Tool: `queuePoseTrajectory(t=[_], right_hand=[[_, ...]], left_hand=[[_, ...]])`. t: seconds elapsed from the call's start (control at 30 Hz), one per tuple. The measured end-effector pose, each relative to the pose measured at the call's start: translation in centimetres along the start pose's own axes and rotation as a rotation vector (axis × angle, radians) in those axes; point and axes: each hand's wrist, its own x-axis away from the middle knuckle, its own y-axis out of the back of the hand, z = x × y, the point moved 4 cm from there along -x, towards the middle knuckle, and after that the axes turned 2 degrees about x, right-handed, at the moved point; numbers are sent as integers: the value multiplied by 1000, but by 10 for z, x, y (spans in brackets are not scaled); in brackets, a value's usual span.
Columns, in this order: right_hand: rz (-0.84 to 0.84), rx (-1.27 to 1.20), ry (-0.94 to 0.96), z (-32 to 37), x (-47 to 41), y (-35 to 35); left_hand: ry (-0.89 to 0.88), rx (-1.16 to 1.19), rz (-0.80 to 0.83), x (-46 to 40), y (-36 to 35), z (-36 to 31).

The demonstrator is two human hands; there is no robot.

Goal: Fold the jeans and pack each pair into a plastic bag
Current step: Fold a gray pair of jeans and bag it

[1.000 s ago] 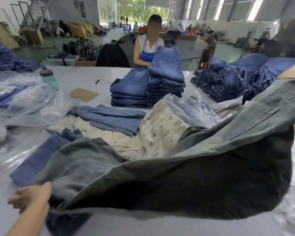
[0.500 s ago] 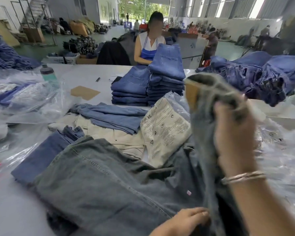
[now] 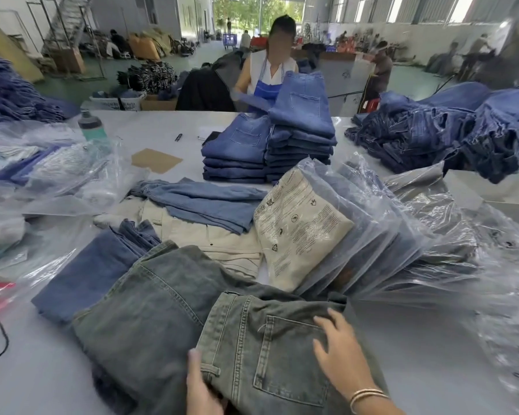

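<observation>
The grey-green jeans [image 3: 192, 319] lie folded on the near part of the white table [image 3: 426, 354], seat side up, with the back pocket facing the camera. The right hand [image 3: 339, 354] lies flat on that pocket, fingers spread and straight, pressing the cloth down; a bracelet [image 3: 367, 396] circles its wrist. The left hand [image 3: 201, 384] is at the near left edge of the folded waistband, beside a belt loop. Its fingers lie against the cloth, but whether they curl under the fold cannot be told from this view. The jeans thus sit directly under and between both hands.

Just left of the jeans, partly beneath them, lies a blue pair [image 3: 87, 274]. Beyond them are a cream garment [image 3: 222, 244] and a lighter blue pair [image 3: 204, 202], touching one another. To the right of these a slanting row of bagged jeans [image 3: 372, 235] leans in clear plastic, the front bag [image 3: 300, 226] showing printed warnings. Loose plastic bags [image 3: 432, 205] lie further right.

At the far middle stand two stacks of folded blue jeans [image 3: 270, 148]. A heap of dark unfolded jeans [image 3: 447, 133] occupies the far right. On the left are more filled bags [image 3: 48, 172], a bottle [image 3: 91, 127] and a piece of cardboard [image 3: 156, 160]. A person in a blue apron [image 3: 267, 76] stands behind the stacks.
</observation>
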Motion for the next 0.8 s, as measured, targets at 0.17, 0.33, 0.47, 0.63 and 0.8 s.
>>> queuePoseTrajectory(t=[0.17,0.33,0.47,0.63,0.8], right_hand=[[166,338,-82,-31,-37,8],[487,264,-89,-47,-61,42],[450,122,-131,-64,-56,63],[226,581,-45,-43,-26,36],[221,293,384,44,17,-27]], left_hand=[[116,-249,156,32,-50,67],[148,-127,220,42,-42,38],[83,-334,120,33,-30,33],[-50,-743,-59,51,-30,57],[-629,-1009,-172,39,-44,1]])
